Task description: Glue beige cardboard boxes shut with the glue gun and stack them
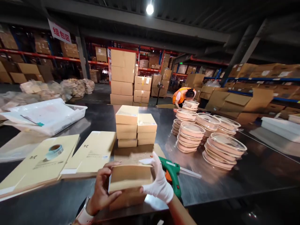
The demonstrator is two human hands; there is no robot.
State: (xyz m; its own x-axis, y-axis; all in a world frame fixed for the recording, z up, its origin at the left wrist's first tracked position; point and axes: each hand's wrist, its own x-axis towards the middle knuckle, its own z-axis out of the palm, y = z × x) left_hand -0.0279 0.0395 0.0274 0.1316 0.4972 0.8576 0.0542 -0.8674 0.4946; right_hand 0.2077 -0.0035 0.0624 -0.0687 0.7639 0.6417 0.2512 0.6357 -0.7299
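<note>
A small brown cardboard box (131,178) is between my two hands at the front of the table. My bare left hand (103,187), with a watch on the wrist, grips its left side, thumb along the front. On its right side, my right hand (158,181) in a white glove presses with thumb and fingers. Something small and white shows by the gloved fingertips; I cannot make out what it is. Just right of the glove lies a green glue gun (172,170) with a clear glue stick (191,172) at its rear. Behind the box stand stacked small cartons (127,115).
Flat cardboard sheets (90,150) lie to the left, a tape roll (54,151) on one pile. Behind them sits a white basket (77,114) with papers. Stacks of round clear-lidded containers (191,134) stand right. A person in an orange vest (181,93) bends beyond the table.
</note>
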